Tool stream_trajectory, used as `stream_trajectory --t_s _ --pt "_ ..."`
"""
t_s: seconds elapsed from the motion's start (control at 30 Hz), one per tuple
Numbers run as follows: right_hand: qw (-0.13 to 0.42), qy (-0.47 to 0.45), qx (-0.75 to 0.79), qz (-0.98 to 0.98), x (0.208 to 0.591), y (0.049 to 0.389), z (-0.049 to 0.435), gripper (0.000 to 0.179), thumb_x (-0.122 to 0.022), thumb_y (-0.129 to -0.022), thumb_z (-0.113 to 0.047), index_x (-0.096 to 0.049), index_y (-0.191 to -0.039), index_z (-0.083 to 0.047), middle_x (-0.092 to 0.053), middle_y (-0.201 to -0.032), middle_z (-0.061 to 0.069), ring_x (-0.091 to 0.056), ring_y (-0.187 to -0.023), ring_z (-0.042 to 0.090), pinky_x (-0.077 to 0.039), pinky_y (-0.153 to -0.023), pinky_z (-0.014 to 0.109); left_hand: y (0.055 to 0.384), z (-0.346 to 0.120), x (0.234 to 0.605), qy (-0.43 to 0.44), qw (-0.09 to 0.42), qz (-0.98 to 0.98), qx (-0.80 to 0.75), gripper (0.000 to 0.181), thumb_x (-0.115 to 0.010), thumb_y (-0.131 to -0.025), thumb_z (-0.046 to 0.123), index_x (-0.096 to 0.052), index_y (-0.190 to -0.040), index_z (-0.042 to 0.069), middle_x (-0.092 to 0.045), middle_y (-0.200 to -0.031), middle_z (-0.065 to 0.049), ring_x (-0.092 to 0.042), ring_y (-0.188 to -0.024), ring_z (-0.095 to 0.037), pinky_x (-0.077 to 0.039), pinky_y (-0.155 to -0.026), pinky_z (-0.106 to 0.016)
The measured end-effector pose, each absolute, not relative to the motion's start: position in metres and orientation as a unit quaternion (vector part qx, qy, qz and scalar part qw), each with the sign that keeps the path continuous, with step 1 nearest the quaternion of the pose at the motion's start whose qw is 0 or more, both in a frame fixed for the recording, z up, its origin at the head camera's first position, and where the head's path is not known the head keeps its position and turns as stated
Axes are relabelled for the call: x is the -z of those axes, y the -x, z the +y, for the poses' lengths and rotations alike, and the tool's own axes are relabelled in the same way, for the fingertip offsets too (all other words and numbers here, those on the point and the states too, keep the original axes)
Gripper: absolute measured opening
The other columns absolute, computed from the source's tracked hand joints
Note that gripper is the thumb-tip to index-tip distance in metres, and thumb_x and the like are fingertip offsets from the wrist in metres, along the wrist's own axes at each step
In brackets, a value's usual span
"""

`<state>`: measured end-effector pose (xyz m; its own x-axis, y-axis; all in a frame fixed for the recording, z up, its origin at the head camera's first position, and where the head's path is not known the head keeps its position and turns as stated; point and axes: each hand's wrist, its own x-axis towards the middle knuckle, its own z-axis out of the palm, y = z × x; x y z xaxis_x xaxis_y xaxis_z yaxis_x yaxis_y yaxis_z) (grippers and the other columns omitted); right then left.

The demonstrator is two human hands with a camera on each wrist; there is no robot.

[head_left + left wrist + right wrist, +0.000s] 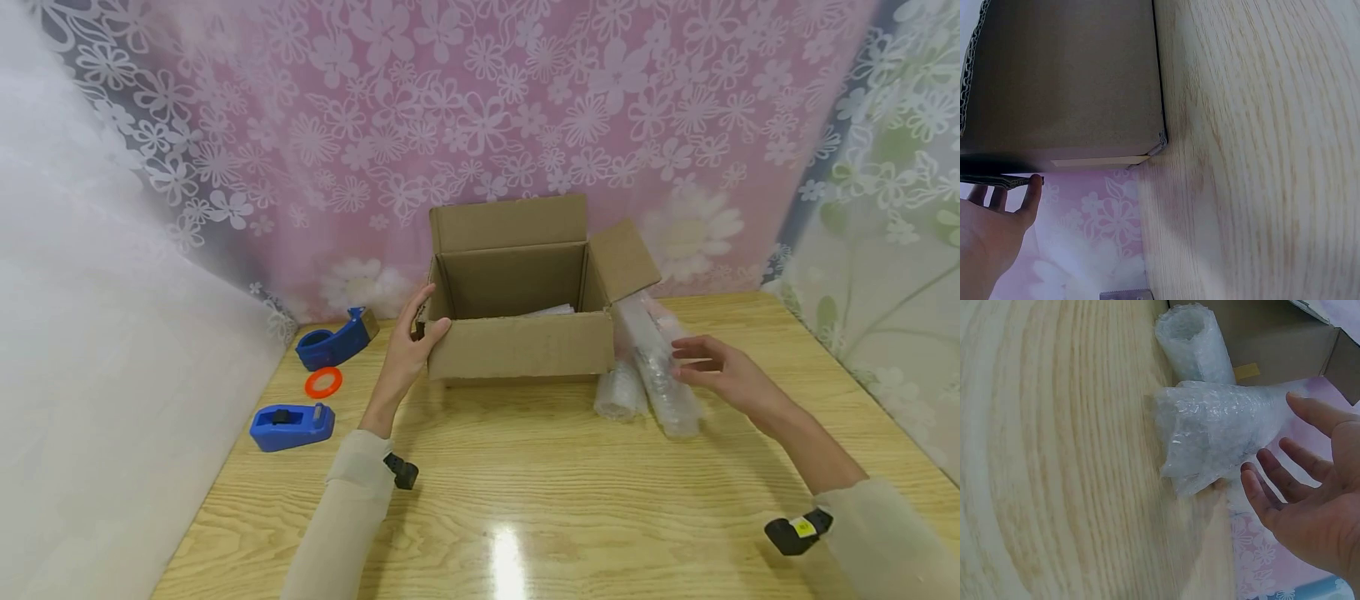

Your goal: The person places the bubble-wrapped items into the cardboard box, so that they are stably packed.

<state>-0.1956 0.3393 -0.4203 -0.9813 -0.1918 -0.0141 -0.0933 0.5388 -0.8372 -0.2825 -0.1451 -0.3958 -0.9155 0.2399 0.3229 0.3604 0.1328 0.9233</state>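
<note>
An open cardboard box stands on the table with its back and right flaps spread outward. At its left side my left hand holds the folded-out left flap between thumb and fingers. Against the box's right side lean clear bubble wrap pieces: a short roll and a longer folded bundle. My right hand is beside the longer bundle, fingers spread and slightly bent, fingertips right at its edge. Something whitish shows inside the box, mostly hidden by the front wall.
On the table's left lie a blue tape gun, an orange ring and a blue desktop tape dispenser. A flowered pink curtain hangs behind the box, and pale sheets close off both sides.
</note>
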Motion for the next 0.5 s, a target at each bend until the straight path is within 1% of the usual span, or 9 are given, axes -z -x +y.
stream_trajectory --t_s 0.1,0.17,0.23,0.4,0.5 --pt "0.063 0.077 0.471 0.876 0.424 0.194 0.340 0.066 -0.063 -0.106 -0.031 -0.036 -0.156 0.003 -0.043 -0.152 0.030 -0.045 -0.134 0.049 -0.046 -0.102 0.061 0.282 -0.145 0.396 0.200 0.048 -0.750 0.629 0.066 -0.065 -0.105 0.026 -0.035 -0.164 0.021 -0.013 -0.174 -0.003 -0.009 -0.160 -0.027 -0.022 -0.122 -0.062" --pt "0.074 0.072 0.464 0.880 0.427 0.193 0.340 0.068 -0.063 -0.106 -0.033 -0.034 -0.157 0.002 -0.041 -0.152 0.032 -0.044 -0.134 0.051 -0.046 -0.102 0.063 0.282 -0.145 0.397 0.200 0.048 -0.750 0.628 0.066 -0.065 -0.105 0.027 -0.035 -0.164 0.021 -0.013 -0.174 -0.004 -0.009 -0.160 -0.027 -0.023 -0.121 -0.062" --pt "0.085 0.064 0.462 0.880 0.430 0.192 0.340 0.071 -0.063 -0.106 -0.034 -0.031 -0.157 0.004 -0.039 -0.152 0.035 -0.043 -0.135 0.053 -0.046 -0.102 0.063 0.282 -0.145 0.397 0.200 0.048 -0.751 0.628 0.066 -0.065 -0.105 0.027 -0.035 -0.164 0.021 -0.013 -0.174 -0.002 -0.009 -0.160 -0.028 -0.023 -0.121 -0.062" --pt "0.105 0.038 0.463 0.879 0.439 0.191 0.338 0.079 -0.064 -0.105 -0.036 -0.023 -0.154 0.009 -0.034 -0.150 0.040 -0.041 -0.133 0.055 -0.047 -0.099 0.061 0.282 -0.145 0.397 0.198 0.044 -0.750 0.630 0.066 -0.064 -0.105 0.027 -0.035 -0.164 0.022 -0.015 -0.173 0.007 -0.009 -0.160 -0.026 -0.023 -0.122 -0.061" --pt "0.116 0.026 0.456 0.882 0.442 0.191 0.335 0.085 -0.066 -0.103 -0.039 -0.020 -0.154 0.011 -0.033 -0.147 0.040 -0.041 -0.131 0.054 -0.047 -0.097 0.060 0.282 -0.144 0.397 0.199 0.045 -0.750 0.630 0.066 -0.064 -0.105 0.027 -0.035 -0.164 0.022 -0.014 -0.173 0.005 -0.009 -0.160 -0.026 -0.024 -0.122 -0.061"
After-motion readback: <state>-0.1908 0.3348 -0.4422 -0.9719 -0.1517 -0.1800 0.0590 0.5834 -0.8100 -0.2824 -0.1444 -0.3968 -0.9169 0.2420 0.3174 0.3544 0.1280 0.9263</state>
